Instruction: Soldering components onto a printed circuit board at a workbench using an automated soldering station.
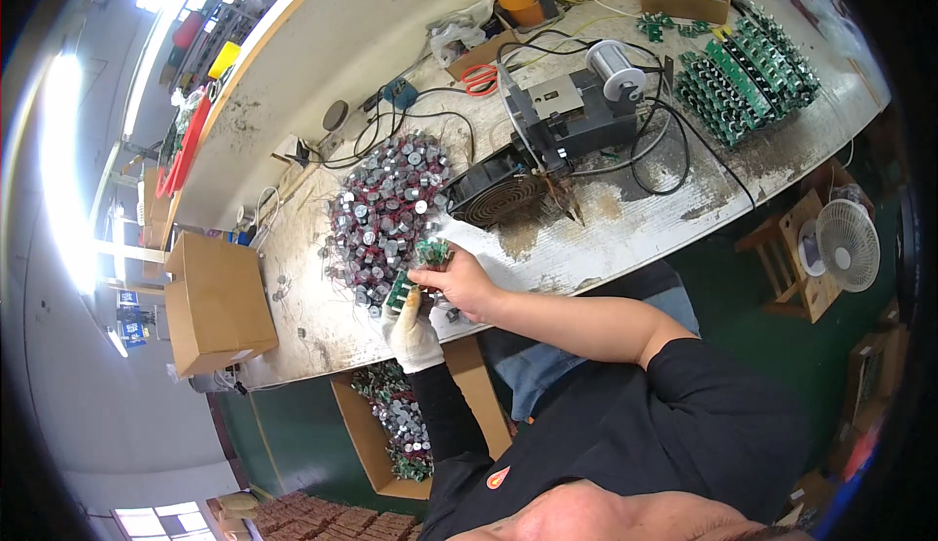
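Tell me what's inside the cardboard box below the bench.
Green circuit boards and silvery round parts show; the left sleeve hides some of the box, and deeper layers are covered.

left hand (415,338): some fingers hidden under the green board (398,293)
lower carton (475,385): partly blocked by black sleeve (451,419)
red thing (860,451): too blurry tbh

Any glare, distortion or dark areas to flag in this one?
Head view: the light strip at left is blown out; head view: the bench's front edge bows, and the picture's corners go black; head view: left hand and right hand are well lit.
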`<state>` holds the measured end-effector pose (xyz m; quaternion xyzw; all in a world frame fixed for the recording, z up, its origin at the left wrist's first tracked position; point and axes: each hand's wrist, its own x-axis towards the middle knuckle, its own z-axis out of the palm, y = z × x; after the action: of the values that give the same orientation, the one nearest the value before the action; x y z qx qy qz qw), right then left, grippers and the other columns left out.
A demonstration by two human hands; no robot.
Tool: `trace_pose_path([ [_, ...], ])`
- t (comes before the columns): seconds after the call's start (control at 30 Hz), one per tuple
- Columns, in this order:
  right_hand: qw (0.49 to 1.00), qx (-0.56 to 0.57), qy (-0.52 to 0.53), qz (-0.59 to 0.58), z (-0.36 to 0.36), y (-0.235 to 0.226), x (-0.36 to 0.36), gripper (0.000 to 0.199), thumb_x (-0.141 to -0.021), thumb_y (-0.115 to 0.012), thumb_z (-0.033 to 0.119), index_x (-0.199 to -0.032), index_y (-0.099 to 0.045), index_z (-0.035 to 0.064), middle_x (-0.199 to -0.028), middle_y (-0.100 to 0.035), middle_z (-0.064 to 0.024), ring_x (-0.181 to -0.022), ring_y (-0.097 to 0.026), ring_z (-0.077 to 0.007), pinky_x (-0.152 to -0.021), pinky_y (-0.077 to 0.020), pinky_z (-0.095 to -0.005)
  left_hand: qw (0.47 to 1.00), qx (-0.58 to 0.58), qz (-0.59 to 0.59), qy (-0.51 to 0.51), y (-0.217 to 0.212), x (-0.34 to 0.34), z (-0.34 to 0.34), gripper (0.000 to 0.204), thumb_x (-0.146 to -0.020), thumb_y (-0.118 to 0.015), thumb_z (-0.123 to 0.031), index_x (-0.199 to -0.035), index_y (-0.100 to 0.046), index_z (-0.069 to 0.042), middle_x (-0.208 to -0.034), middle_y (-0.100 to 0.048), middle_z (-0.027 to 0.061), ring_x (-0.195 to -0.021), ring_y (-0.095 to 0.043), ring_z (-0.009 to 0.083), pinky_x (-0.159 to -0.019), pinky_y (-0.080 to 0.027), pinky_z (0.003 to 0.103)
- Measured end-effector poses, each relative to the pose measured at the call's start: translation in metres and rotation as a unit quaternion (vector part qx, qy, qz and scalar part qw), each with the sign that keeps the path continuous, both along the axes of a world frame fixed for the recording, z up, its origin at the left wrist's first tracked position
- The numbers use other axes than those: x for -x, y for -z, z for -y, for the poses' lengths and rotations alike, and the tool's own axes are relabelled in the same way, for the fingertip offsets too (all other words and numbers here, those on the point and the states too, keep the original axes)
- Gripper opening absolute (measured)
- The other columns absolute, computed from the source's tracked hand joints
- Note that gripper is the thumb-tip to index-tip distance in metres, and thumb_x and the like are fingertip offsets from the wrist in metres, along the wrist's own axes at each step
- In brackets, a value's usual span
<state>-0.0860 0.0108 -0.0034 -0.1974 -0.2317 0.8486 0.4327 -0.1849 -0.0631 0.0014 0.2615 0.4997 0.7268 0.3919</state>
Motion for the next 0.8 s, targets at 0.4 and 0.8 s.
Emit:
trace_pose_path([
  [0.4, 0.994, -0.068, 0.031, 0.082, -0.001, 0.01, 0.0, 0.027, -0.081, -0.069, -0.001, -0.098, -0.049, 0.0036, -0.075, -0.057, -0.0009, -0.065, -0.058, -0.0093, -0.058, -0.0482, -0.0242, 0.999, 0.03, -0.022, 0.008, -0.014, -0.001, 0.011, 0.031, -0.082, -0.068, -0.009, -0.109, -0.058, 0.003, -0.103, -0.064, 0.0133, -0.084, -0.063, 0.0212, -0.075, -0.053, 0.034],
  [0.8, 1.0, -0.003, 0.007, 0.004, -0.003, -0.007, -0.002, 0.025, -0.084, -0.068, 0.005, -0.107, -0.058, 0.005, -0.093, -0.065, -0.0044, -0.083, -0.062, -0.0138, -0.076, -0.0497, -0.0277, 0.999, 0.035, -0.026, -0.019, -0.005, 0.0, -0.001, 0.023, -0.084, -0.067, -0.008, -0.104, -0.058, 0.0, -0.097, -0.065, 0.011, -0.081, -0.064, 0.0221, -0.068, -0.054, 0.034],
])
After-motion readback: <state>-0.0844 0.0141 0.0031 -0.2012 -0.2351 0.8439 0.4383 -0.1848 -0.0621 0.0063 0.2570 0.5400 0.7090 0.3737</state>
